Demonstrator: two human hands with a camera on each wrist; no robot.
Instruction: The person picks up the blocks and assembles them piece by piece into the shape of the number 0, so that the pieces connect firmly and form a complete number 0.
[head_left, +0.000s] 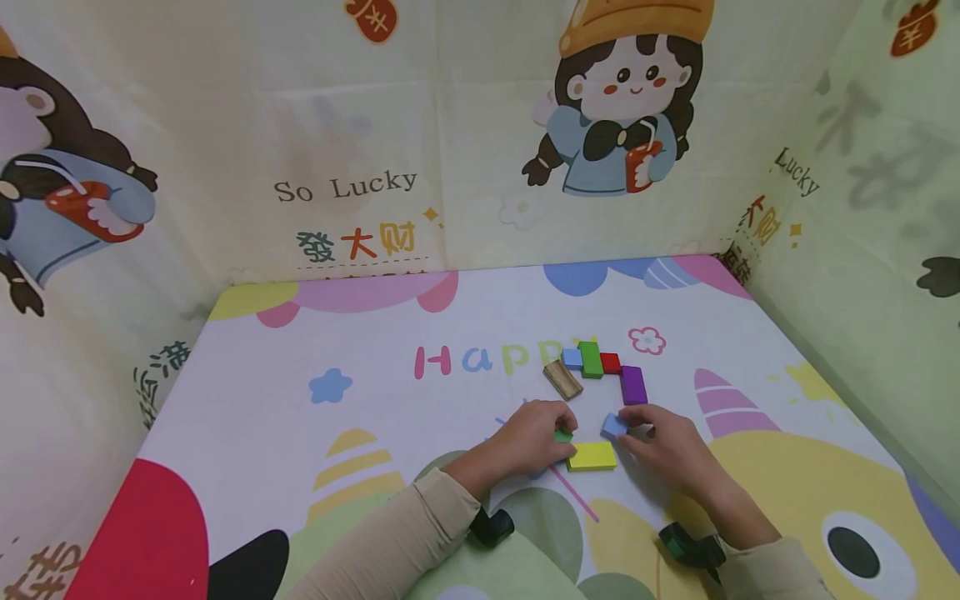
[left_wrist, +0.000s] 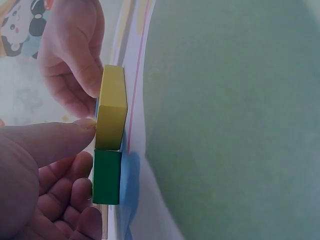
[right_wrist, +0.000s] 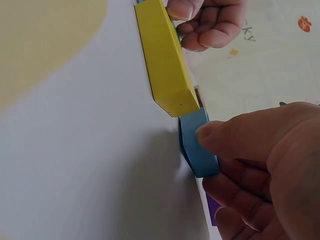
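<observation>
Blocks lie in a curved line on the printed mat. My right hand [head_left: 671, 446] pinches a light-blue block [right_wrist: 200, 142], thumb on one face and fingers curled at its lower edge. The block stands at the right end of a yellow block [head_left: 592, 457]. At the yellow block's other end a green block [left_wrist: 106, 177] sits end to end with it. My left hand [head_left: 528, 442] rests its outstretched thumb against the yellow block near that joint, its other fingers loosely bent beside the green block. In the head view the left fingers partly hide the green block.
Beyond the hands are a brown wood-grain block [head_left: 562, 380], a blue block [head_left: 572, 359], another green block [head_left: 590, 359], a red block [head_left: 611, 363] and a purple block [head_left: 633, 385]. A printed cloth wall [head_left: 480, 225] rises behind the mat [head_left: 262, 433].
</observation>
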